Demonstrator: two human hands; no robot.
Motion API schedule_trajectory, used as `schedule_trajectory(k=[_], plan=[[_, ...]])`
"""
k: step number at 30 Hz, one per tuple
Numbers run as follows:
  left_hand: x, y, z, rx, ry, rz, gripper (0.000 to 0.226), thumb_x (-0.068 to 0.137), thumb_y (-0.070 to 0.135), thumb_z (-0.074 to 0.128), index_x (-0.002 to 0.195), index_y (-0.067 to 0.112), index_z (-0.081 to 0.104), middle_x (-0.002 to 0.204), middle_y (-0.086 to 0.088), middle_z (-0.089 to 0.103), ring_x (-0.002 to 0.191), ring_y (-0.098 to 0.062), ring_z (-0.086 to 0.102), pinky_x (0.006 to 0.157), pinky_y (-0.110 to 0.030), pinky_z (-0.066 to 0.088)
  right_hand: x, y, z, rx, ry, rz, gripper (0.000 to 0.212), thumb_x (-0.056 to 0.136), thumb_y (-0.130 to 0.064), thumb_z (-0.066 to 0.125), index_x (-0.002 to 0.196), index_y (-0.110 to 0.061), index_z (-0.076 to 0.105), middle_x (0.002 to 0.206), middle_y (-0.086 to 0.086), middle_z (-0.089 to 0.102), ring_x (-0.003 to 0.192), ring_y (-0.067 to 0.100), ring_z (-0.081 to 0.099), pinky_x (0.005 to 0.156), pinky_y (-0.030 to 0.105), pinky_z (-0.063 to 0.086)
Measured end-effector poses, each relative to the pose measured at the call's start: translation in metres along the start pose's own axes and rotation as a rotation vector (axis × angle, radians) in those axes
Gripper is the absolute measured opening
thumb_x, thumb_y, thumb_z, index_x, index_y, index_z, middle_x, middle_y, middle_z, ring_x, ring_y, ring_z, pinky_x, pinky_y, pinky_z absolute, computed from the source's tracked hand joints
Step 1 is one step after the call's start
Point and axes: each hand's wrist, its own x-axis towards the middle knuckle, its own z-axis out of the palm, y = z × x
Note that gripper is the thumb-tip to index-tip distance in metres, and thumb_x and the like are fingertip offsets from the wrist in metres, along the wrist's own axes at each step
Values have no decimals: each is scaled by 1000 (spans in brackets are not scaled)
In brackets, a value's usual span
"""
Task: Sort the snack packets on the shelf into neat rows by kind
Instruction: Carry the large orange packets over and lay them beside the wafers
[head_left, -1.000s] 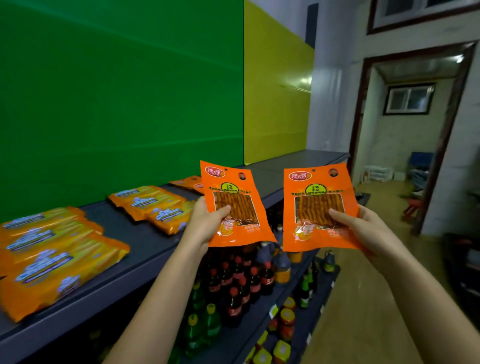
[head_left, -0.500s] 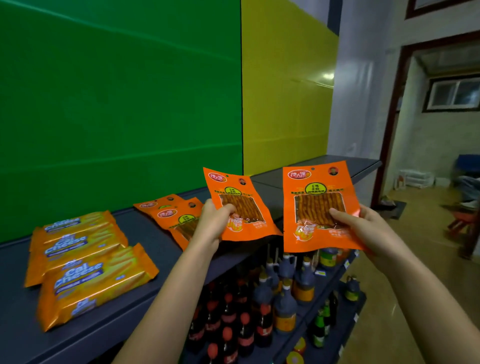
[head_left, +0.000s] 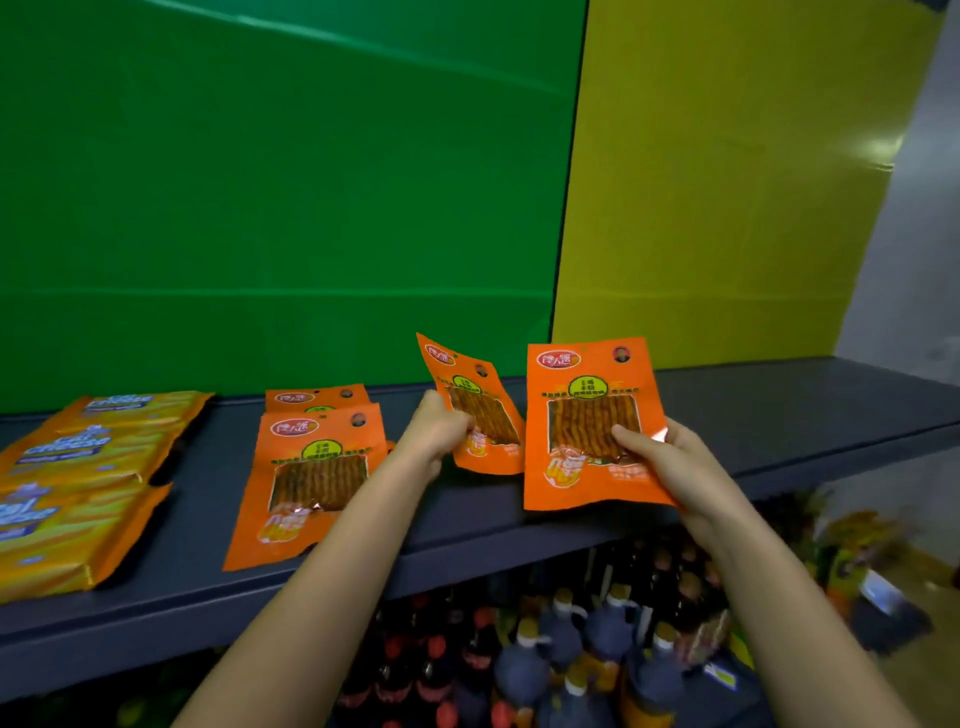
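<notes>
Holding one orange spicy-strip packet in each of the hands, above the dark grey shelf (head_left: 779, 415). In the left hand (head_left: 439, 434), fingers curled round the lower left edge of the tilted packet (head_left: 480, 410), top leaning left, over the middle of the shelf. In the right hand (head_left: 670, 462), thumb laid across the clear window and fingers behind, gripping the upright packet (head_left: 587, 431) by its lower right part, over the front half of the shelf and just right of the tilted packet; touching it or only overlapping it in view, cannot tell. Lying flat on the shelf, left of its middle: the front packet (head_left: 306, 483), face up, lower end at the shelf's front edge, and, partly under its top end, the rear packet (head_left: 314, 399), toward the back of the shelf. At the left end of the shelf: several yellow-orange Cal Cheese packets (head_left: 78, 447), lined from back to front, apart from the orange ones. Behind the shelf: green panel (head_left: 285, 208) to the left, yellow panel (head_left: 727, 182) to the right. Below the shelf: blurred dark bottles (head_left: 566, 654) with red and orange caps.
</notes>
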Motion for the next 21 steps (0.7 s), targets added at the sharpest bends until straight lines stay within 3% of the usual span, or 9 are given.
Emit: schedule_trajectory(k=[3, 6, 11, 17, 19, 21], plan=[[18, -3, 11, 50, 105, -58, 25, 89, -7, 45, 109, 0, 58, 117, -19, 63, 107, -30, 61, 85, -32, 46, 22, 12, 1, -27, -93, 7, 24, 89, -16, 60, 113, -16, 61, 97, 6, 70, 82, 20, 67, 70, 28, 52], [35, -10, 17, 93, 160, -127, 27, 88, -6, 46, 112, -2, 59, 118, -18, 63, 109, -32, 60, 84, -32, 46, 37, 22, 7, -61, -165, 13, 23, 89, -16, 60, 112, -16, 61, 103, 8, 70, 87, 20, 67, 73, 28, 52], [64, -17, 21, 131, 232, -183, 20, 85, -1, 48, 98, 6, 62, 110, -17, 67, 93, -28, 65, 79, -33, 53, 60, 32, 21, -174, -212, -11, 27, 88, -21, 61, 115, -18, 58, 113, 6, 67, 102, 23, 64, 92, 38, 50], [92, -28, 21, 138, 290, -204, 15, 82, 9, 57, 94, 4, 64, 105, -17, 69, 97, -32, 66, 89, -43, 54, 75, 36, 33, -315, -228, -63, 27, 88, -24, 62, 113, -17, 55, 112, 4, 65, 103, 20, 61, 84, 30, 46], [92, -26, 23, 119, 307, -203, 8, 84, 10, 54, 85, 8, 62, 107, -17, 68, 99, -33, 65, 90, -44, 53, 79, 39, 36, -382, -211, -90, 27, 86, -27, 63, 111, -18, 55, 112, 4, 65, 105, 22, 61, 89, 34, 48], [86, -19, 26, 83, 326, -199, 17, 86, 8, 49, 70, 12, 53, 102, -13, 66, 96, -30, 63, 89, -39, 52, 82, 41, 38, -480, -190, -117, 29, 85, -33, 64, 109, -19, 56, 113, 3, 66, 107, 24, 60, 96, 41, 47]])
